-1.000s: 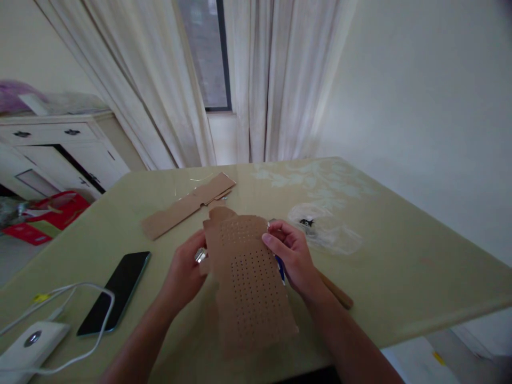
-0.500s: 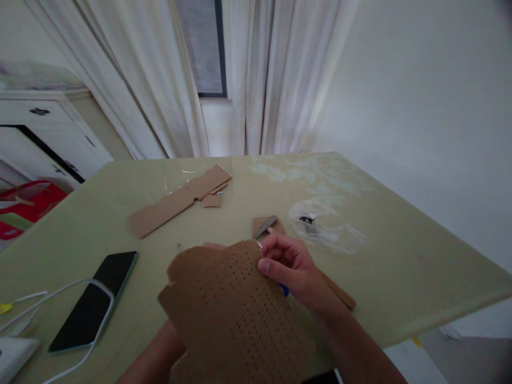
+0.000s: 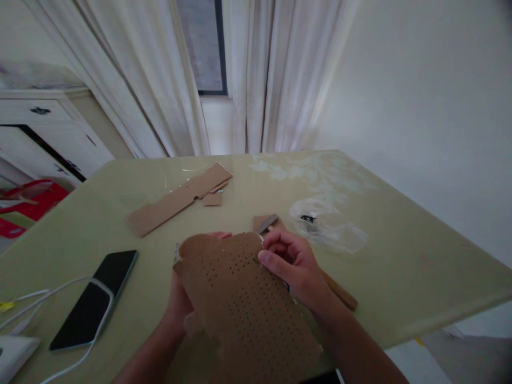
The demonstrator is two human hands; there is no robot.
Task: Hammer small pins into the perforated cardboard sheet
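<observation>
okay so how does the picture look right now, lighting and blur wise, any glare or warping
Head view: soft, rather dim light, no harsh glare on the table; head view: the perforated cardboard and right hand look slightly soft, yet readable in outline; head view: the upper right corner is dark, and the margins seem stretched.

A home, I'd say; domestic room. Beyond the fingers (image 3: pixel 285 241): long pale curtains (image 3: pixel 148 80) either side of a window (image 3: pixel 202 48). Well left of the fingers: white cupboard (image 3: pixel 80 125), dark ornate handles (image 3: pixel 40 111). Beneath them: table (image 3: pixel 400 266), green top, leafy pattern (image 3: pixel 316 176) farther off.
</observation>
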